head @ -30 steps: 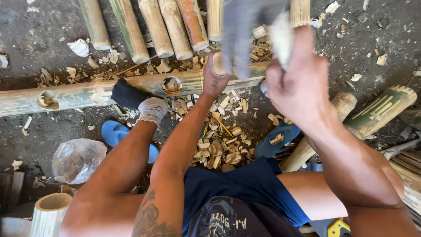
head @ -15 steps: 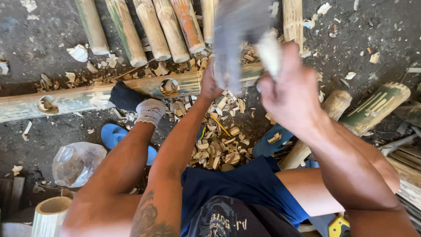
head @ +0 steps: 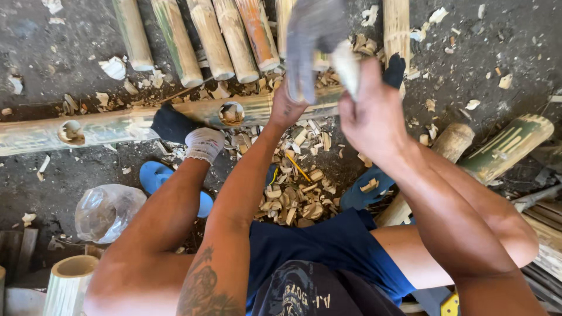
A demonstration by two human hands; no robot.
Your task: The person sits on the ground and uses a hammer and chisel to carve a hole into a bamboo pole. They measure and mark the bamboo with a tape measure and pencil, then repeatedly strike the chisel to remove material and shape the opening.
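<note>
The left hand (head: 313,47) is raised close to the camera inside a grey work glove (head: 316,29), fingers pointing up; the bare wrist shows below the glove's cuff. The right hand (head: 372,120), bare, sits just beside it with fingers closed in a narrow pinch on the glove's pale cuff edge (head: 346,67). How far the left fingers are spread inside the glove cannot be told, as it is blurred.

Below the hands, the person sits with knees apart, wearing dark blue shorts (head: 328,248). The left foot, in a white and black sock (head: 187,134), presses against a long bamboo pole (head: 117,126) lying across the dark ground (head: 58,41); the pole has round holes cut in its side. A heap of bamboo chips (head: 293,187) lies between the legs, with a thin yellow stick (head: 298,168) among them. A blue sandal (head: 158,178) lies under the left leg and another blue one (head: 366,190) under the right.

Beyond the pole, several cut bamboo sections (head: 205,38) lie side by side. To the right, two more bamboo pieces (head: 506,146) rest at an angle. At lower left are a crumpled clear plastic bag (head: 108,213) and an upright bamboo stub (head: 67,284).
</note>
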